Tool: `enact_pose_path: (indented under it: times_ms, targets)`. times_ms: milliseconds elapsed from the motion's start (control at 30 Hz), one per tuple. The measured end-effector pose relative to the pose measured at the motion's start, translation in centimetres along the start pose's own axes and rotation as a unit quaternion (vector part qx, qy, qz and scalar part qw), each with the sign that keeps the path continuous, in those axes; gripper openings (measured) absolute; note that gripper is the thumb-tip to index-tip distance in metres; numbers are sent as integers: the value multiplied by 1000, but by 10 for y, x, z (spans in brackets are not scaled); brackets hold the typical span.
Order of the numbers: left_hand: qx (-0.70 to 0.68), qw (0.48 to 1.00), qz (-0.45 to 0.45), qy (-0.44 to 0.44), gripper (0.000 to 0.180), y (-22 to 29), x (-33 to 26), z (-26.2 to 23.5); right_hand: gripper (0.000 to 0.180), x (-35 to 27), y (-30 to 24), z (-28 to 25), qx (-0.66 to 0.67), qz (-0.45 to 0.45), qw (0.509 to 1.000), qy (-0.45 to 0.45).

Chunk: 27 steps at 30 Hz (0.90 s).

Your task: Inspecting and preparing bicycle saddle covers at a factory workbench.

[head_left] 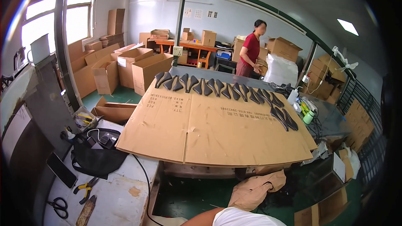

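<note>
Neither of my hands is in view. Only a white sleeve (245, 218) and a bit of bare arm (200, 221) show at the lower edge. In front of me a large flattened cardboard sheet (209, 132) covers a table. Several black bicycle saddles (217, 87) lie in a row along its far edge, and the row curves down the right side to two more saddles (284, 119).
A workbench at lower left carries a black bag (97, 159), yellow-handled pliers (85, 188), scissors (58, 207) and a phone (61, 169). Open cardboard boxes (138, 69) stand at the back left. A person in a red shirt (250, 54) stands at the far tables. Brown cloth (255, 189) lies on the green floor.
</note>
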<state>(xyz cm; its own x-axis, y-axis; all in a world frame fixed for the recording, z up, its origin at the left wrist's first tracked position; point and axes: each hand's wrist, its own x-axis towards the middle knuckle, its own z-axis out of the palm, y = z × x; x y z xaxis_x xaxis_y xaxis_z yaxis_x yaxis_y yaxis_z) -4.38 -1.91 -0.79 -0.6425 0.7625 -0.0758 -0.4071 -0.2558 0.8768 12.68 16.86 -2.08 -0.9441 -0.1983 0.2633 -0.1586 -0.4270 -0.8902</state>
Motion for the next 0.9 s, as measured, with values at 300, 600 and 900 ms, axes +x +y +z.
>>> enact_pose_path:
  times_ms: [300, 600, 900]
  targets:
    - [-58, 998, -25, 27, 27, -13, 5, 79, 28, 31, -16, 7, -289, -121, 906, 285]
    - [194, 980, 42, 15, 19, -4, -8, 52, 15, 31, -16, 10, -122, 18, 963, 241]
    - [129, 992, 6, -6, 28, -14, -4, 48, 22, 36, -4, 11, 331, 112, 906, 239]
